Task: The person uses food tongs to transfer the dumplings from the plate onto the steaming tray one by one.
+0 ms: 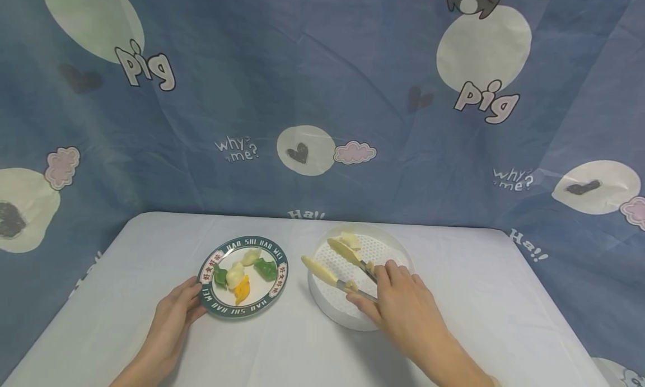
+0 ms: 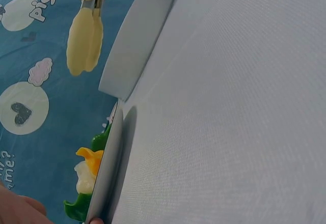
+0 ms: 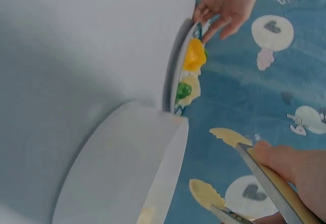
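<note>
My left hand [image 1: 173, 314] holds the left rim of a round plate [image 1: 214, 302] with a green lettered border. On the plate lie green pieces [image 1: 265, 269], pale pieces [image 1: 234, 275] and an orange-yellow piece [image 1: 242, 290], of a kind I cannot tell. My right hand [image 1: 405, 303] grips metal tongs with pale yellow tips [image 1: 319, 271]. Those tips stand apart, raised above a round white tray [image 1: 327, 308] with a perforated bottom, and nothing is between them. A pale yellow piece [image 1: 350, 241] lies at the tray's far side, partly hidden by the tongs.
A white-covered table [image 1: 478, 297] bears plate and tray, the plate to the left of the tray with a narrow gap between them. Behind the table's far edge hangs a blue cloth [image 1: 353, 191] printed with cartoon pigs and words.
</note>
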The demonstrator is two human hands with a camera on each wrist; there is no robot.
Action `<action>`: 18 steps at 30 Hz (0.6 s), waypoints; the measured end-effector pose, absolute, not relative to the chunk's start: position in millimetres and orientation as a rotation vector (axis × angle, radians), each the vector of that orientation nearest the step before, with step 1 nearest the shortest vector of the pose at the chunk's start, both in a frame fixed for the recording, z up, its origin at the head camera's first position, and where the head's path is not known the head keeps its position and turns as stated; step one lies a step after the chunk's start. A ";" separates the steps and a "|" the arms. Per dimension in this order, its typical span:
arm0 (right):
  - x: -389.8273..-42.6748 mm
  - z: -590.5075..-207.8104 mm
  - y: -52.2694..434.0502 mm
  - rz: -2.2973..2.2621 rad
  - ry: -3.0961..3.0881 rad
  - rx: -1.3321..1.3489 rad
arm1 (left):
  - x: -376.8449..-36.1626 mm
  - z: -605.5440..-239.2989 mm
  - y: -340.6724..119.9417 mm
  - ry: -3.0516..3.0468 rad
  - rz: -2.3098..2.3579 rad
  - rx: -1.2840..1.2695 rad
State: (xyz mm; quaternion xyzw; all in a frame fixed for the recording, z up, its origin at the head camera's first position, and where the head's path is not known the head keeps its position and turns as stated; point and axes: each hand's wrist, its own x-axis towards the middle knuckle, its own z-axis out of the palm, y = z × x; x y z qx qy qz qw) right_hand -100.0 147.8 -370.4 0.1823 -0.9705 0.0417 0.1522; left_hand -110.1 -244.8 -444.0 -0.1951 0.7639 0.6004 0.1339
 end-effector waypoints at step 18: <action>-105.6 -374.0 103.3 0.000 -2.737 0.687 | -111.2 -444.0 -245.2 2.216 1.740 -0.558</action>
